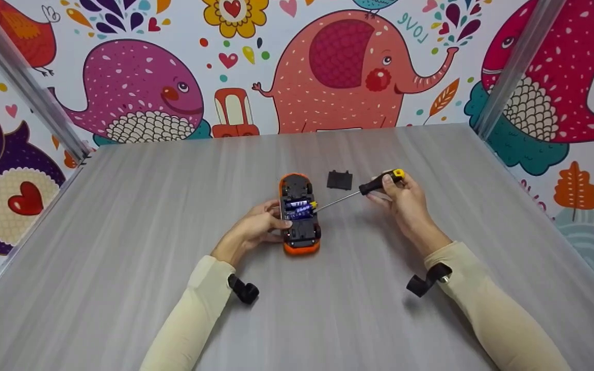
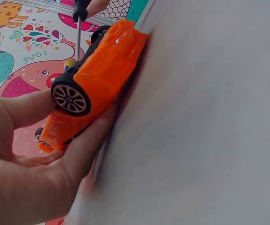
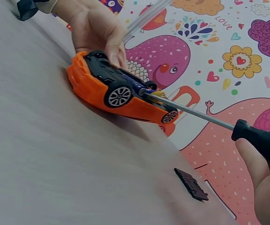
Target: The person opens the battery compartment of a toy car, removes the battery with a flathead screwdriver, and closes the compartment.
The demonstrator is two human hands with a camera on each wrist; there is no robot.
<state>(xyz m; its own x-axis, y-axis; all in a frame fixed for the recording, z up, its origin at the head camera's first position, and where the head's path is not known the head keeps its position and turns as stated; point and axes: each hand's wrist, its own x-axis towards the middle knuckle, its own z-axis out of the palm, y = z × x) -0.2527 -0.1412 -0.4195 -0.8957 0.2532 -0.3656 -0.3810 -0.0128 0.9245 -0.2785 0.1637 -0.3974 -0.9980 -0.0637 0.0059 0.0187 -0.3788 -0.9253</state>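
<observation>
An orange toy car (image 1: pixel 301 249) lies upside down, its black underside facing up. My left hand (image 1: pixel 258 225) grips it from the left, thumb over the edge of the underside. Blue batteries (image 1: pixel 299 209) with a yellow end show in the open compartment amid the underside. My right hand (image 1: pixel 405 200) holds a screwdriver (image 1: pixel 377 183) by its black and yellow handle. In the right wrist view the metal shaft (image 3: pixel 195 113) slants down to the car, its tip right at the yellow end of a battery. The tip itself is partly hidden in the compartment.
A small black battery cover (image 1: pixel 339 180) lies on the grey wood-grain table (image 1: pixel 137 221), beyond the car and left of the screwdriver handle. Walls printed with cartoon animals (image 1: pixel 348 72) stand behind and at the sides, with metal posts (image 1: pixel 34 77) at the corners.
</observation>
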